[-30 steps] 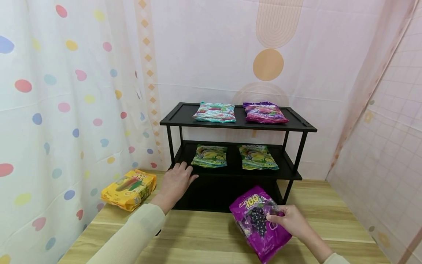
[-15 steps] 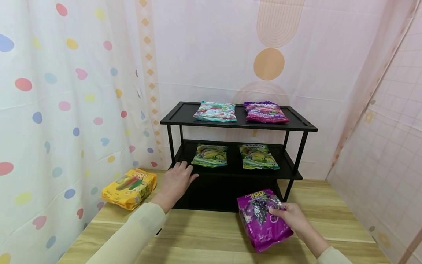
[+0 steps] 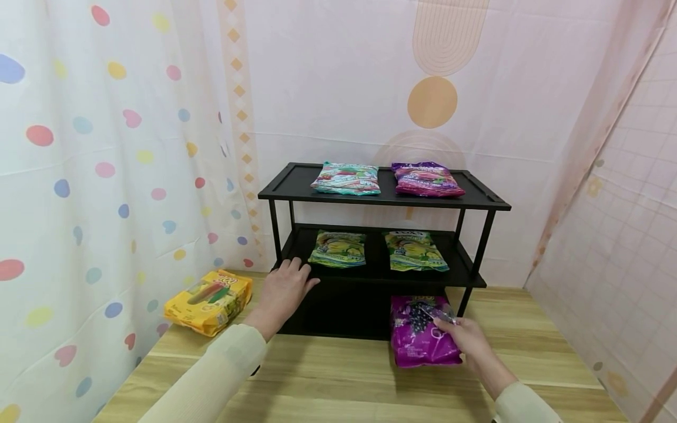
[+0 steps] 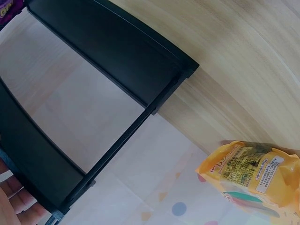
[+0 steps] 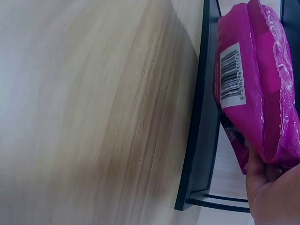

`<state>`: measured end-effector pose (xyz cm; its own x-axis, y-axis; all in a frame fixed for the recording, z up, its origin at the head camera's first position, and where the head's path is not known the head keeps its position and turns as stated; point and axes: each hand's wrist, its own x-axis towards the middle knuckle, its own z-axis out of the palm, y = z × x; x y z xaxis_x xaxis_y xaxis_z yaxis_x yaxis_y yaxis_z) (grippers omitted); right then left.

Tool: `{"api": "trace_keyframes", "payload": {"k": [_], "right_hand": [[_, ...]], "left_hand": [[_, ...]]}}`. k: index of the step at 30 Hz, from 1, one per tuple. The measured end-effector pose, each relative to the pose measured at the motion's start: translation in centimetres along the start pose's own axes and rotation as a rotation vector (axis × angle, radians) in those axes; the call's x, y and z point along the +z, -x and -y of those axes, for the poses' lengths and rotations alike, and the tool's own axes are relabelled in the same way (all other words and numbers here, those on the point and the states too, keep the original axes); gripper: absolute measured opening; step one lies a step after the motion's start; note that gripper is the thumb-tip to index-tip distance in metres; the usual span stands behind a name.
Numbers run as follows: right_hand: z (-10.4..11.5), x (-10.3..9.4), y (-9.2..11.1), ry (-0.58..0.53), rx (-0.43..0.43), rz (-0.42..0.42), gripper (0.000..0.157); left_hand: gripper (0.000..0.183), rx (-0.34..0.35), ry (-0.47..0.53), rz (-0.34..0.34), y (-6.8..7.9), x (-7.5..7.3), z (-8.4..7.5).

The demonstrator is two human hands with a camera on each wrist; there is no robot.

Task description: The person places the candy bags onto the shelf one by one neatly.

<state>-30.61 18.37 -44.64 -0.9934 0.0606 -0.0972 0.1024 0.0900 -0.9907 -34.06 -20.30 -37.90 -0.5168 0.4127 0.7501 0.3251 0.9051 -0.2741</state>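
My right hand (image 3: 468, 341) pinches the right edge of a purple bag of grape candy (image 3: 423, 341), marked 100. The bag is at the front right of the black three-tier shelf rack (image 3: 338, 317), its top end at the bottom tier's opening. In the right wrist view, the barcode side of the candy bag (image 5: 232, 75) faces the camera, beside the rack's black edge (image 5: 201, 103). My left hand (image 3: 285, 291) grips the left front corner of the middle tier, fingers bent over its edge. Its fingers (image 4: 21, 201) show at the lower left of the left wrist view.
A yellow bag (image 3: 208, 302) lies on the wooden table (image 3: 317, 376) left of the rack. The middle tier bears two green bags, one the left bag (image 3: 338, 249). A teal-white bag (image 3: 346, 179) and a purple-pink bag (image 3: 427, 179) lie on top. Curtains hang behind.
My right hand has moved the purple candy bag forward to the bottom tier, and the bag has turned from slanted to nearly straight. The left hand stays at the middle tier's corner.
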Motion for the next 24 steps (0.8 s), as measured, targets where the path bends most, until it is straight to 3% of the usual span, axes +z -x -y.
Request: {"api": "trace_keyframes", "payload": {"k": [12,20,24], "right_hand": [[-0.7,0.8,-1.6,-0.065,-0.004,-0.049,0.028],[-0.5,1.0,-2.6,-0.022,-0.052,0.026,0.053],[-0.5,1.0,-2.8,0.018,-0.054,0.032,0.056]], "left_hand": [[0.032,0.001,-0.001,-0.013,0.0,0.0,-0.1],[0.031,-0.001,0.002,-0.020,-0.1,0.0,-0.1],[0.032,0.000,-0.005,-0.011,0.0,0.0,-0.1]]}}
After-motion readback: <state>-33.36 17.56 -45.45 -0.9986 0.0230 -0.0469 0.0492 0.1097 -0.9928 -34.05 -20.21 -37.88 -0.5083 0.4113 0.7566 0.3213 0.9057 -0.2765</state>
